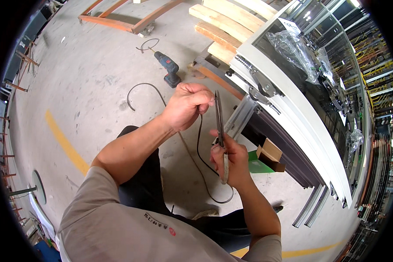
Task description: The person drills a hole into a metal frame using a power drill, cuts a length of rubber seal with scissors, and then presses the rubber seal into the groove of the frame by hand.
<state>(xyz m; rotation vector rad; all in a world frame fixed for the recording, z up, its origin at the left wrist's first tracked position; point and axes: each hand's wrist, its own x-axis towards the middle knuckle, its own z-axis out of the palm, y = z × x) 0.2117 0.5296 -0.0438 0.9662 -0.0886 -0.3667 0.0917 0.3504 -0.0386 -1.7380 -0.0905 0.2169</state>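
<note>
Holding scissors [219, 122], right hand [235, 163]; dark strip [198, 139], left hand [185, 107]

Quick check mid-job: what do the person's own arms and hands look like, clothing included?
The left hand and right hand are ungloved. The forearms are bare below short sleeves of a greyish shirt, which bears dark lettering and a small red emblem.

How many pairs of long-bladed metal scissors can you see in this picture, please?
1: the long-bladed metal scissors are in the right hand, blades pointing toward the picture's top, near the left hand. Others could be hidden.
</note>
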